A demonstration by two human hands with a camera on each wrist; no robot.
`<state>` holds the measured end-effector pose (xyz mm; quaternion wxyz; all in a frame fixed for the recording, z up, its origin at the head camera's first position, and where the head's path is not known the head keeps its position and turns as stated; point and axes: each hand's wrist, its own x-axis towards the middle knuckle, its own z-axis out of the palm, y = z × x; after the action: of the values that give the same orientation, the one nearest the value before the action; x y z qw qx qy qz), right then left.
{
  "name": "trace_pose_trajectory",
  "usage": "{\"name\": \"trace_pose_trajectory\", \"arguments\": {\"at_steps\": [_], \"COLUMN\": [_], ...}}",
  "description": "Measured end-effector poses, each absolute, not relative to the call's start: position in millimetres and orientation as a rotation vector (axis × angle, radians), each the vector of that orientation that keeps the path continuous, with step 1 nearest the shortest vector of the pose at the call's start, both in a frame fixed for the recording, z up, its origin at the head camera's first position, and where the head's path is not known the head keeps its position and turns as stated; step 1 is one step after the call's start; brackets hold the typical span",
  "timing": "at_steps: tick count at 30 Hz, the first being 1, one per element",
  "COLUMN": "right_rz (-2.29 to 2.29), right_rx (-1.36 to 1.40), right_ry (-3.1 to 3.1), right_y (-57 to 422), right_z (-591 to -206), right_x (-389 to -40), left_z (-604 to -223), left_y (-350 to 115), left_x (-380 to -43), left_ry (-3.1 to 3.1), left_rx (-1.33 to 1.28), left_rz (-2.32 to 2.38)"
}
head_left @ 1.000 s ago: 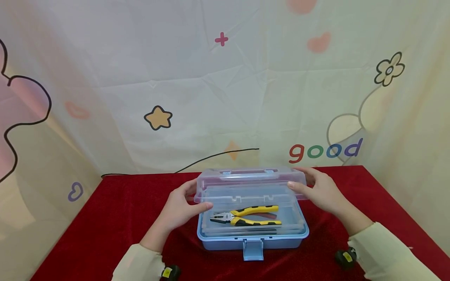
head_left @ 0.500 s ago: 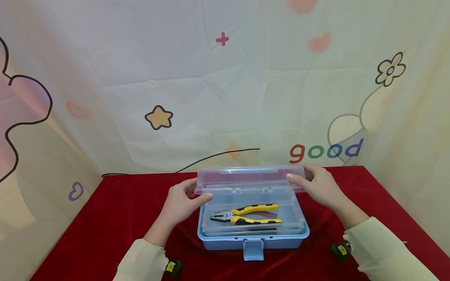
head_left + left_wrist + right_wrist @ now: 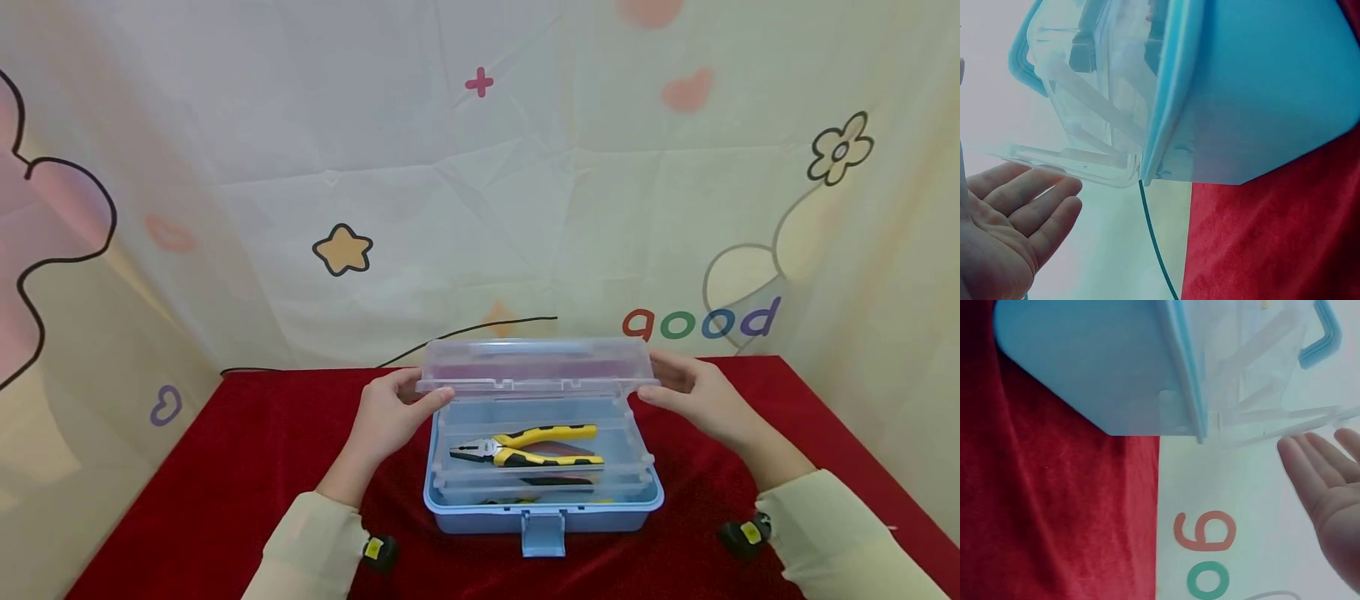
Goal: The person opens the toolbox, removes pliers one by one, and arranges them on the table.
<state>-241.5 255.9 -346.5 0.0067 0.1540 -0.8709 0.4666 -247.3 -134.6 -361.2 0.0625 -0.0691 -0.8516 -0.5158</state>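
The clear plastic lid [image 3: 536, 365] of a blue toolbox [image 3: 480, 523] is tilted up and back. My left hand [image 3: 386, 417] holds its left end, thumb at the front edge and fingers behind. At the other end my right hand [image 3: 705, 402] holds the lid's right corner the same way. In the wrist views, the fingers of the left hand [image 3: 1010, 231] and right hand [image 3: 1335, 506] reach along the lid's outer side. Yellow-and-black pliers [image 3: 551, 433] lie in a clear tray [image 3: 630, 446] raised in the box. Tools partly hidden below include a dark handle [image 3: 558, 481].
The box stands on a red velvet cloth [image 3: 285, 450]. Its front latch [image 3: 543, 533] hangs down. A printed curtain [image 3: 420, 250] rises close behind the table. Black devices with yellow labels, such as the left one [image 3: 378, 552], sit at both wrists.
Both hands have swung the lid farther up and back. The tray beneath has lifted slightly with the pliers on it, and more tools show below it.
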Motion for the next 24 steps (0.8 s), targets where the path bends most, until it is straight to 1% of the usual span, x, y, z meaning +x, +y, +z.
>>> {"name": "trace_pose_trajectory", "arguments": {"at_steps": [8, 15, 24], "right_rz": [1.362, 1.329, 1.303], "right_rx": [0.332, 0.267, 0.187], "right_ry": [-2.638, -2.584, -2.556], "right_y": [252.9, 246.9, 245.9], "right_z": [-353.9, -357.4, -358.7], "right_x": [-240.5, -245.6, -247.8], "left_z": [-360.0, -362.1, -372.8], "left_y": [-130.0, -125.9, -130.3], "left_x": [-250.3, -251.6, -248.4], "left_ry": [-2.57, -2.542, -2.475], "left_rx": [-0.123, -0.068, -0.114], "left_rz": [-1.521, -1.51, -1.655]}}
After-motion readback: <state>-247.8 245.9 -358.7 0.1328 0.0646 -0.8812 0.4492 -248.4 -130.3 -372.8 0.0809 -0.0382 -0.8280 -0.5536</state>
